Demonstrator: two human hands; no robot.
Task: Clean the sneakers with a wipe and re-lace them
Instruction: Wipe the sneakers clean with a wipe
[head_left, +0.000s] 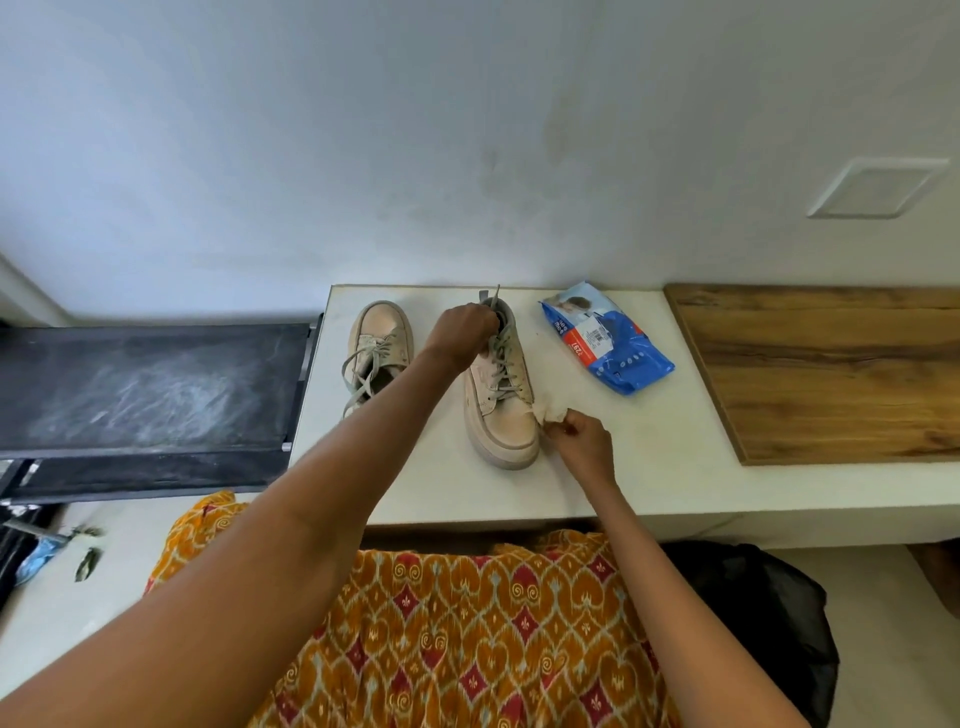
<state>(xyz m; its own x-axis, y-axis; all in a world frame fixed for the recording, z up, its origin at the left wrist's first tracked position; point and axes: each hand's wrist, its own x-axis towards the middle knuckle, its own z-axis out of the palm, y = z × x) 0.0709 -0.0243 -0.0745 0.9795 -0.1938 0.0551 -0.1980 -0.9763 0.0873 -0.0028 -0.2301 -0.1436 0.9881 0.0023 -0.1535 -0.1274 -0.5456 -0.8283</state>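
Sneakers on white counter, two, beige, grey laces. Right sneaker (501, 400) stands toe toward the person; left sneaker (379, 343) just beside it, toe toward the wall, laces loose and spilling onto the counter (415, 478). Left hand (462, 332) grips the right sneaker at its collar, fingers curled around the top near the tongue. Right hand (582, 441) pinches a crumpled wipe (545, 410) pressed against the sneaker's side near the toe. Blue wipe pack (608, 338) lies near, to the right. Wooden board (831, 364) further right.
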